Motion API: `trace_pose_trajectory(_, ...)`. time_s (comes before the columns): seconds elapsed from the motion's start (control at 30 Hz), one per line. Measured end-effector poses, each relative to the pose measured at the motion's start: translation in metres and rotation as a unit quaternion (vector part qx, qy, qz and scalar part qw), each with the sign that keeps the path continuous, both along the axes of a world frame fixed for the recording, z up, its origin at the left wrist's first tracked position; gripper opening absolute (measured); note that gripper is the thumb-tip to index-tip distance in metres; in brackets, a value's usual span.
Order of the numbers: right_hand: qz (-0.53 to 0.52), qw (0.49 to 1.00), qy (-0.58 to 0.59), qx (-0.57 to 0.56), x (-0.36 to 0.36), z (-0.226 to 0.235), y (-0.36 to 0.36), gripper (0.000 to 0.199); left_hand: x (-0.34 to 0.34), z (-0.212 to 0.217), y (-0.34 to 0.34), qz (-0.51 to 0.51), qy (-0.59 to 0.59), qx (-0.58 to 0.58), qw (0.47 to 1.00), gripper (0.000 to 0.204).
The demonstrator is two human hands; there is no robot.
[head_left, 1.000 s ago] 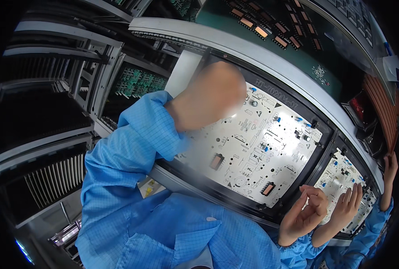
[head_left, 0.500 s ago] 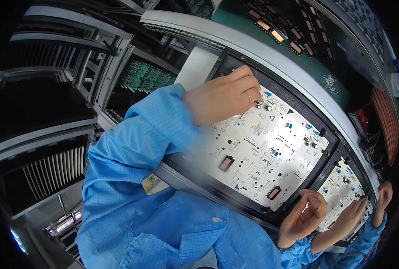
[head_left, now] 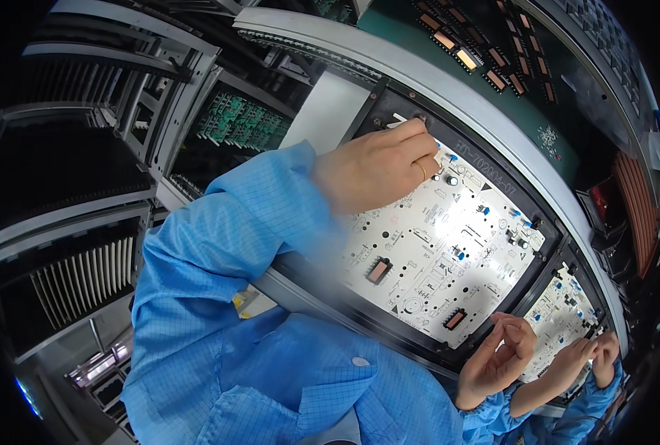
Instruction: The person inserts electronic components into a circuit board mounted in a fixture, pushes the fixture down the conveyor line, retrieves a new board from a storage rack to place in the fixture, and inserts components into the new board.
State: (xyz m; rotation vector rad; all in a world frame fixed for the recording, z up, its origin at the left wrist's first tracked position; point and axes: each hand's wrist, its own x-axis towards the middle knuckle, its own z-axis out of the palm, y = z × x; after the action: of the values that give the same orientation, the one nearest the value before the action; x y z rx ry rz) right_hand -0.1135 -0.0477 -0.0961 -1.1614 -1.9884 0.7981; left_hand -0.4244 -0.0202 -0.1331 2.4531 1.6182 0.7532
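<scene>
My left hand [head_left: 380, 165], with a ring on one finger, reaches over the upper left part of a white circuit board [head_left: 426, 278]. Its fingers are pinched together at the board's far edge, and whatever they hold is hidden. Small blue components [head_left: 485, 211], black capacitors [head_left: 452, 180] and dark chips with orange tops [head_left: 379, 271] stand on the board. The board lies in a black carrier frame [head_left: 319, 285]. Near its lower right corner hovers my right hand [head_left: 497, 357], palm up, fingers curled with the tips together. I cannot make out what is in it.
A second populated board [head_left: 565, 308] lies to the right, with a co-worker's hands [head_left: 569, 365] over it. Beyond the metal rail [head_left: 448, 87], rows of chips [head_left: 467, 59] rest on a green surface. Racks [head_left: 85, 285] and green boards [head_left: 239, 122] stand at left.
My left hand has shifted slightly along the board's far edge, its fingers still pinched. My right hand has barely moved. The co-worker's two hands have come together over the second board.
</scene>
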Motion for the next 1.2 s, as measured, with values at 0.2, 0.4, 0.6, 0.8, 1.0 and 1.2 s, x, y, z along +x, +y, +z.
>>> trace_pose_trajectory(0.2, -0.007, 1.000, 0.019, -0.003, -0.002, -0.001, -0.001, 0.023, 0.002, 0.001, 0.001, 0.007, 0.013, -0.014, 1.000, 0.019)
trace_pose_trajectory(0.4, -0.028, 0.997, 0.040, -0.057, -0.006, 0.006, 0.000, 0.019, 0.007, 0.010, 0.001, -0.009, 0.050, -0.038, 0.998, 0.018)
trace_pose_trajectory(0.6, -0.029, 0.980, 0.065, -0.184, -0.028, 0.025, 0.014, 0.009, 0.005, 0.001, -0.010, -0.013, 0.031, -0.017, 0.999, 0.026)
trace_pose_trajectory(0.8, 0.042, 0.975, 0.063, -0.210, -0.058, 0.008, 0.042, 0.011, -0.028, 0.022, -0.021, 0.124, -0.125, 0.046, 0.983, 0.026)
trace_pose_trajectory(1.0, 0.110, 0.988, -0.042, -0.104, -0.080, -0.012, 0.059, 0.020, -0.062, 0.005, -0.039, 0.195, -0.260, 0.001, 0.946, 0.020)
trace_pose_trajectory(1.2, 0.131, 0.985, -0.108, 0.016, -0.096, -0.017, 0.062, 0.031, -0.061, 0.002, -0.038, 0.176, -0.155, 0.062, 0.970, 0.017)
